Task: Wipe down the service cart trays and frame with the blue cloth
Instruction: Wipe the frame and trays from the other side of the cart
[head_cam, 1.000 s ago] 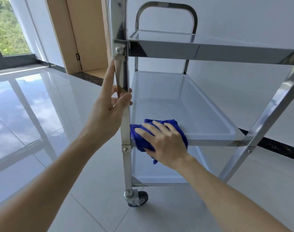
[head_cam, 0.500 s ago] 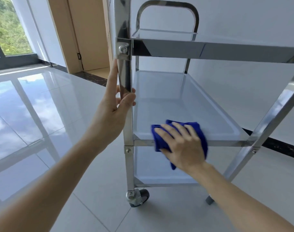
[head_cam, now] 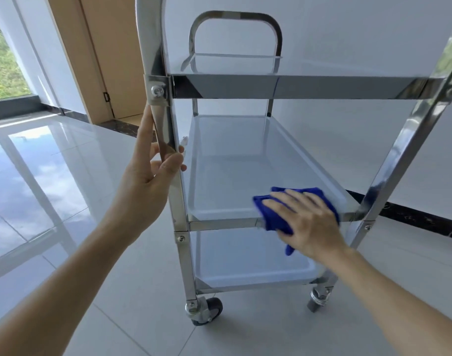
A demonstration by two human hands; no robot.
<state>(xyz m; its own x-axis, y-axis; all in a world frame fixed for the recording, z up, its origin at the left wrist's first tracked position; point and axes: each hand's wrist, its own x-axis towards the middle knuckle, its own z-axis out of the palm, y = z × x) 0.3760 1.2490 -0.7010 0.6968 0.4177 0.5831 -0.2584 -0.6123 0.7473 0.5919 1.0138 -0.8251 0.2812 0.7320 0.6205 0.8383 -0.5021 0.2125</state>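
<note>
Right hand (head_cam: 305, 224) flat on the blue cloth (head_cam: 267, 213), fingers straight and a little spread, pointing up and to the left across the bunched fabric. Cloth pinned beneath palm and fingers against the near rim of the middle tray (head_cam: 219, 214), toward its right-hand end, close to the right front post (head_cam: 389, 176). Blue showing beyond the fingertips on the left and along the far edge above the knuckles; one loose tail hanging down below the heel of the hand, over the front rail. Thumb hidden, so cannot tell whether tucked under the fabric or not.

Left hand (head_cam: 145, 181) up on the left front post (head_cam: 168, 140), between top tray (head_cam: 284, 86) and middle tray. Index finger (head_cam: 146, 129) stretched straight up along the outer face of the post, tip just below the bolted bracket (head_cam: 158, 91). Thumb (head_cam: 168, 163) pressed across the near face, other fingertips curling round from behind and peeking out on the tray side. A grip, then, round the upright.

Bottom tray (head_cam: 245, 255) lying below the cloth. Two casters (head_cam: 206, 310) on the glossy tiled floor (head_cam: 52, 176). Looped handle (head_cam: 235, 19) at the far end of the service cart (head_cam: 410, 129). Wooden door (head_cam: 109, 55) and window (head_cam: 3, 60) off to the left.
</note>
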